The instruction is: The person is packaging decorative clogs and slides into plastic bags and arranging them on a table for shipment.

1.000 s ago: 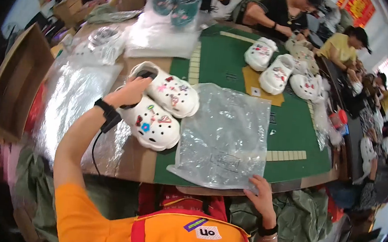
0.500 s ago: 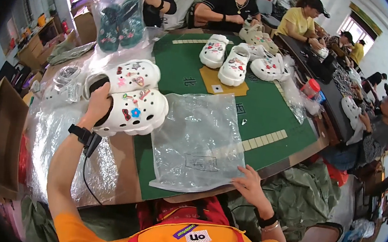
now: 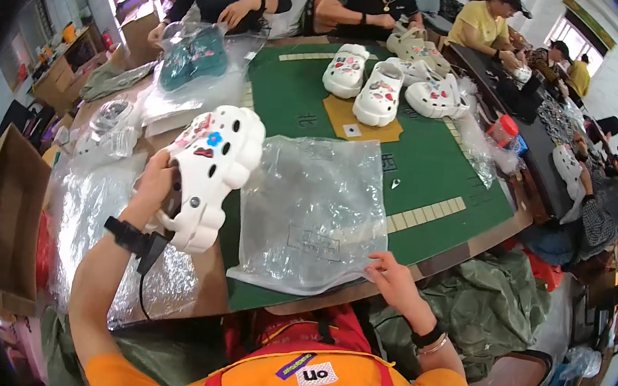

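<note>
My left hand (image 3: 153,186) is closed around the heel end of a pair of white clogs (image 3: 224,155), held up over the left side of the table. The clogs are turned on edge, and colourful charms show on the nearer one, which partly hides the other. A clear plastic bag (image 3: 311,212) lies flat in front of me. At its lower right corner is my right hand (image 3: 396,285), with fingers apart and the fingertips at the bag's edge.
Other white clogs (image 3: 378,98) stand at the table's far side, by a tan card (image 3: 336,109). Clear wrapping (image 3: 122,249) covers the left. Across the table, a person handles bagged teal clogs (image 3: 197,57). An open cardboard box (image 3: 9,214) stands far left.
My left hand has tilted the white clogs from lying side by side onto their edge. My right hand stays by the bag's corner. The person opposite has lowered the bagged teal clogs.
</note>
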{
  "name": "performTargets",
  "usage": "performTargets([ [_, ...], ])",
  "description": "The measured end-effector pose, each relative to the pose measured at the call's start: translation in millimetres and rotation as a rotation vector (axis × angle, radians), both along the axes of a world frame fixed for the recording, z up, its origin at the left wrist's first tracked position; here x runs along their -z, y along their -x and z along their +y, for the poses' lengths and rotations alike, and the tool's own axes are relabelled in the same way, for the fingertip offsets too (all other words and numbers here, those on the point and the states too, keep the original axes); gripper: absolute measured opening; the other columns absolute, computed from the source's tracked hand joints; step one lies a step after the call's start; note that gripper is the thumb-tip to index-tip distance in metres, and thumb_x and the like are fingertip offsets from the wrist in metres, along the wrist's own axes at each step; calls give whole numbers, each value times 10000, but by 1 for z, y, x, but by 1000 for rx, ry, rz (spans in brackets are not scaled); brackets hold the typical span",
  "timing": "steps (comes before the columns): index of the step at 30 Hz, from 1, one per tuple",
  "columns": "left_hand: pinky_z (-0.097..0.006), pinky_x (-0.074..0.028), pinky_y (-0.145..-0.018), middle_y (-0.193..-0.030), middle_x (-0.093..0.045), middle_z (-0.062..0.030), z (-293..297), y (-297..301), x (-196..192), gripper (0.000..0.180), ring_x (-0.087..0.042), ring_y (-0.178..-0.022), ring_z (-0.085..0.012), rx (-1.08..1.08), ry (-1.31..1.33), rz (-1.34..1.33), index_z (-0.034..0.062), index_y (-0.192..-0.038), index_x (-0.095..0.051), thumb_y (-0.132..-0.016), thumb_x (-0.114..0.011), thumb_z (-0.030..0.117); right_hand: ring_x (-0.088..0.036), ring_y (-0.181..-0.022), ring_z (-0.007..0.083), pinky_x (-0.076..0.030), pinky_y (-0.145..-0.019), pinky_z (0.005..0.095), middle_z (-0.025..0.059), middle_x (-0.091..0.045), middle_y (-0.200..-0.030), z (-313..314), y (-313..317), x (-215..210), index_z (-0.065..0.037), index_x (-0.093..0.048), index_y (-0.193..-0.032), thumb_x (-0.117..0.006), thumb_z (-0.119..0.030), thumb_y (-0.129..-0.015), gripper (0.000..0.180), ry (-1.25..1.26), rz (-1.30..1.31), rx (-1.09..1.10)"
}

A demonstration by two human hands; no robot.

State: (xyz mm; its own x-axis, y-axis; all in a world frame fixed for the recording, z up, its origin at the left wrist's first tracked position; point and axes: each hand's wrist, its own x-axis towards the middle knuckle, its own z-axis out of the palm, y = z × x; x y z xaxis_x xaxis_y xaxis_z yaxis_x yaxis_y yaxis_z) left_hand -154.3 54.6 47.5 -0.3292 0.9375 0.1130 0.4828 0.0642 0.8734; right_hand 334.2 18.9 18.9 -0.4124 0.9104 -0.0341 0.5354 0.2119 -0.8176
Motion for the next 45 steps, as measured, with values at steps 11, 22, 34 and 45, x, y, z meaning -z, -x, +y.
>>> performTargets([
  [11,-457,-420,-785,-920,-578,-288,-9,-9,37,383,-537,-924,-431,-198,254,581,-36,-960,-475,-719,-613,229,-584,-814,311,-469,-712,333,152,-591,-864,2,-21,3,4,-585,-826,-483,95,-739,162,-372,-39,-162],
  [22,-459,-441,-778,-932,-593,-273,-12,-15,22,470,-571,-913,-399,-145,445,764,-37,-959,-507,-717,-635,345,-504,-932,284,-421,-813,342,124,-554,-1057,11,1,-14,-35,-480,-1194,-619,-29,-700,513,-376,-164,-5],
  [34,-314,-463,-756,-903,-637,-106,-25,47,-1,252,-595,-855,-201,8,-174,54,-24,-1007,-562,-760,-521,10,-516,-884,290,-435,-773,333,143,-525,-1157,16,4,3,-31,-475,-1210,-559,-6,-719,499,-341,-38,-66],
  [45,-315,-455,-833,-1058,-575,-74,-117,43,-58,349,-575,-905,-168,15,-352,-284,-9,-1137,-497,-806,-538,90,-494,-855,258,-442,-745,321,161,-455,-1214,49,71,-110,-21,-368,-1293,-514,82,-646,671,-816,255,376],
])
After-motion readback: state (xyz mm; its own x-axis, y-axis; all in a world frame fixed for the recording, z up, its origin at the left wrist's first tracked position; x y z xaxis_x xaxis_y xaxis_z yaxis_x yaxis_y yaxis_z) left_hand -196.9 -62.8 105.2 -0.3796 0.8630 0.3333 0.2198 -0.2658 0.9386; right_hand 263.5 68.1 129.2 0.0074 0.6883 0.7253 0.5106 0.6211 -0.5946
